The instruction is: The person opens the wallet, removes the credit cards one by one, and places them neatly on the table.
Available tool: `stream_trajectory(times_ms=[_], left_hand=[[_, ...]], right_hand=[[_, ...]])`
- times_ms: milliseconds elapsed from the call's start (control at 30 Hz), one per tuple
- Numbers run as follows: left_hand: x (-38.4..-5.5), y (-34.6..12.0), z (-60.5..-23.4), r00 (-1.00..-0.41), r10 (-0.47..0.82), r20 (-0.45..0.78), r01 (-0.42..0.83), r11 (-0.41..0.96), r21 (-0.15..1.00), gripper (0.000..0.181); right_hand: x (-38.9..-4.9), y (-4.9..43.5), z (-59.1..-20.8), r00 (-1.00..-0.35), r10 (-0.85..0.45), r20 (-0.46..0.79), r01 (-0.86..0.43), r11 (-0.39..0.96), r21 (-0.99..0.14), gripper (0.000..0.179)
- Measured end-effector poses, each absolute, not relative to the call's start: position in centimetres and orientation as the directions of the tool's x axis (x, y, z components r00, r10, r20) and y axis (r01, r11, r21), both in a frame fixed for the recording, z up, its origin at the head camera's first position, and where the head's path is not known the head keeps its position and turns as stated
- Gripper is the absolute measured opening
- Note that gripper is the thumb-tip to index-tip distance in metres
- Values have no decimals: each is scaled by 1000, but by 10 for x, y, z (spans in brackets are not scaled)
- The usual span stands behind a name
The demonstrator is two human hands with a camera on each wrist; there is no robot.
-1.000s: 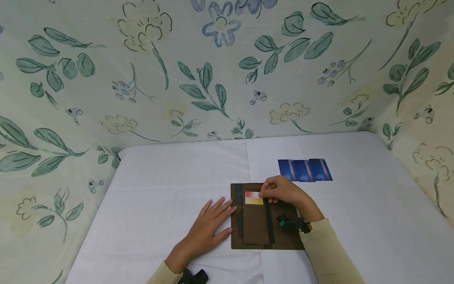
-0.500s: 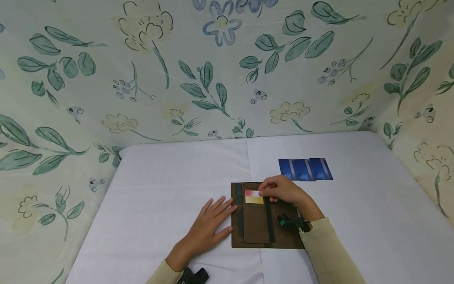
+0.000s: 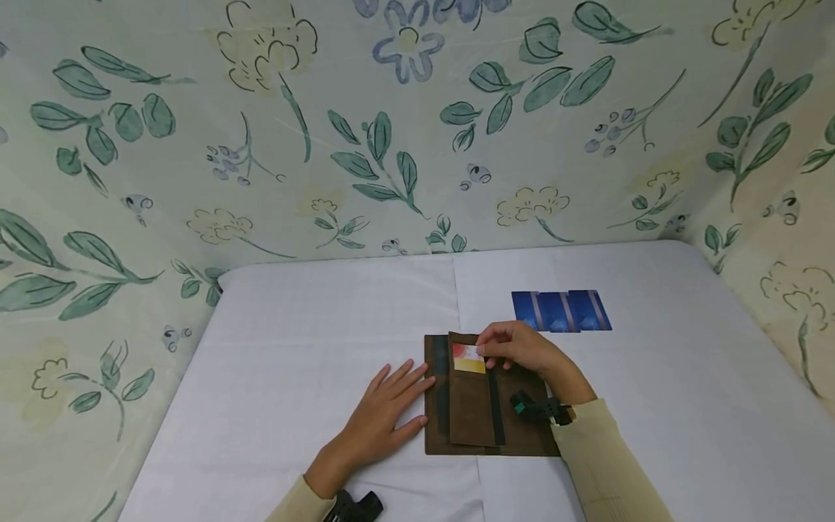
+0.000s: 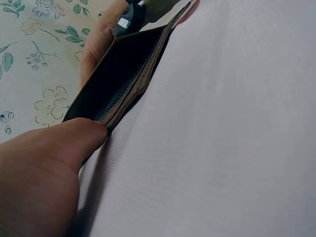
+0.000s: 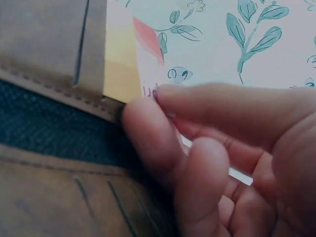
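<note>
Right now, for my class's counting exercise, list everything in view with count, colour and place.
Cloth-covered table: one, white, centre
Leather-look rectangular wallet: one, brown, open on the table
Multicoloured printed card: one, red-white-yellow, wallet's far end
Flat rectangular cards: three, blue, in a row beyond the wallet
Floral fabric backdrop: count unclear, pale with green leaves, behind and beside the table
Wrist cameras: two, black, one per wrist
Sleeves: two, beige, one per arm
Left hand: one, bare, at wallet's left edge
Right hand: one, bare, pinching the printed card
</note>
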State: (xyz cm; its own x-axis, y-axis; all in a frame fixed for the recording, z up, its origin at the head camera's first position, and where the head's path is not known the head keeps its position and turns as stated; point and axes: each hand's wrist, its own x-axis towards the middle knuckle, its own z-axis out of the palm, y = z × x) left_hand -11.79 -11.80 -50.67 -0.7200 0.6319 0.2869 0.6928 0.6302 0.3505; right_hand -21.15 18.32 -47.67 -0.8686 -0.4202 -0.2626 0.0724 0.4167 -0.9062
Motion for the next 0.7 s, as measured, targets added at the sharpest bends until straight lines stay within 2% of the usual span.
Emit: stream_trajectory(times_ms=[167, 333, 700], left_hand=[[-118, -118, -507, -720, 634, 281, 692, 632, 349, 58], [-118, -118, -506, -733, 630, 255, 677, 640, 363, 58], [-118, -119, -506, -725, 633, 272, 687, 632, 360, 57]], right_hand=[[-212, 182, -478, -873, -410, -265, 80, 416, -906, 26], [-208, 177, -470, -881, -413, -231, 47, 410, -911, 23], [-211, 181, -477, -870, -399, -291, 103, 428, -898, 24]])
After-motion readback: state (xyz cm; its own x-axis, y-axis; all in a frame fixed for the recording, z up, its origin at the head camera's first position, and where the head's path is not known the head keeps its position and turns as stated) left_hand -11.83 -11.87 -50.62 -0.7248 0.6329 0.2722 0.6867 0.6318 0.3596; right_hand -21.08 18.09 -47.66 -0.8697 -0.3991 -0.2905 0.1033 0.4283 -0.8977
